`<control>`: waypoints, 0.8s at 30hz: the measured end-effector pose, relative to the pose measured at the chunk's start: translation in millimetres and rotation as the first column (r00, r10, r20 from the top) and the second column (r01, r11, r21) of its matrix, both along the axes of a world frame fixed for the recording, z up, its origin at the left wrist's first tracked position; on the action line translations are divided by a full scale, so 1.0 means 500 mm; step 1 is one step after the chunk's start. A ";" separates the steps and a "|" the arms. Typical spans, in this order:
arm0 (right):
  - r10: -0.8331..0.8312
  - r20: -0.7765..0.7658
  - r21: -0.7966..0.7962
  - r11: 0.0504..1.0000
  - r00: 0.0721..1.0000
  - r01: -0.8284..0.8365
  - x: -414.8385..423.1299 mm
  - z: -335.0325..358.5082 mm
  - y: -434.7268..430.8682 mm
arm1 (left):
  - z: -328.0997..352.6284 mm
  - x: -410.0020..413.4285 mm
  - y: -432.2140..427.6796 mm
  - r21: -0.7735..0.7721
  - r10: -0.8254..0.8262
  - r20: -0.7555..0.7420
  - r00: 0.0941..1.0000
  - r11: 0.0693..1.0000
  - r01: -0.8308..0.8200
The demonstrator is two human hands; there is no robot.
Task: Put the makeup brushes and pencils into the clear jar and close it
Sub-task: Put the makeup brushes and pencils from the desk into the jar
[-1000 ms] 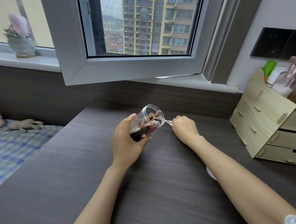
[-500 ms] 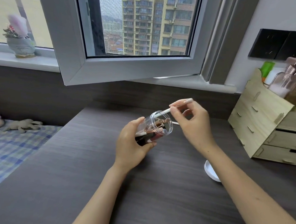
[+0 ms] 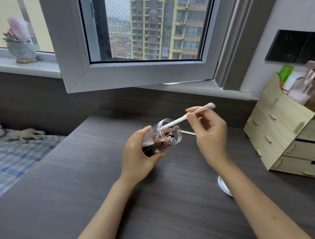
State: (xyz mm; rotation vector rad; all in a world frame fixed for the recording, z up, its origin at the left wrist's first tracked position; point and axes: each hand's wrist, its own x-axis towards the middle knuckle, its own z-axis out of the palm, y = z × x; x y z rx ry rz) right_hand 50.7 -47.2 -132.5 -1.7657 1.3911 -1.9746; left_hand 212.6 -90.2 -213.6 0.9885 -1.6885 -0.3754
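My left hand (image 3: pixel 139 154) holds the clear jar (image 3: pixel 164 135) tilted above the dark desk, its open mouth facing right. Several brushes and pencils lie inside it. My right hand (image 3: pixel 210 135) pinches a white makeup brush (image 3: pixel 188 116) with a rose-gold ferrule; its handle end pokes into the jar's mouth and the bristle tip points up to the right. Another thin white brush or pencil (image 3: pixel 188 133) lies on the desk behind the jar. The white lid (image 3: pixel 223 187) rests on the desk, partly hidden by my right forearm.
A wooden drawer organizer (image 3: pixel 285 132) holding bottles stands at the right. An open window sash (image 3: pixel 133 73) overhangs the desk's back edge. A bed with a checked sheet (image 3: pixel 17 160) lies to the left. A small pot (image 3: pixel 23 50) sits on the sill.
My right hand picked a white brush up from the desk behind the jar, lifted it, and has brought its handle end into the jar's mouth. The left hand raised the jar slightly.
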 end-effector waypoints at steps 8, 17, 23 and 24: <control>0.155 0.250 0.247 0.944 0.956 -0.218 -0.041 -0.027 -0.064 | -0.001 0.006 -0.005 0.003 0.024 -0.003 1.000 1.000 -0.024; 0.074 -0.963 0.229 0.734 0.261 0.639 -0.094 -0.133 -0.215 | 0.004 0.005 -0.002 -0.009 0.044 -0.008 0.999 0.999 -0.044; 0.077 -0.996 0.094 0.745 0.054 0.661 -0.084 -0.123 -0.196 | 0.007 0.006 0.000 -0.003 0.053 -0.004 0.999 0.999 -0.053; -0.004 -0.995 0.062 0.739 0.097 0.671 -0.082 -0.109 -0.185 | 0.007 0.006 0.001 -0.003 0.054 -0.006 0.999 0.999 -0.054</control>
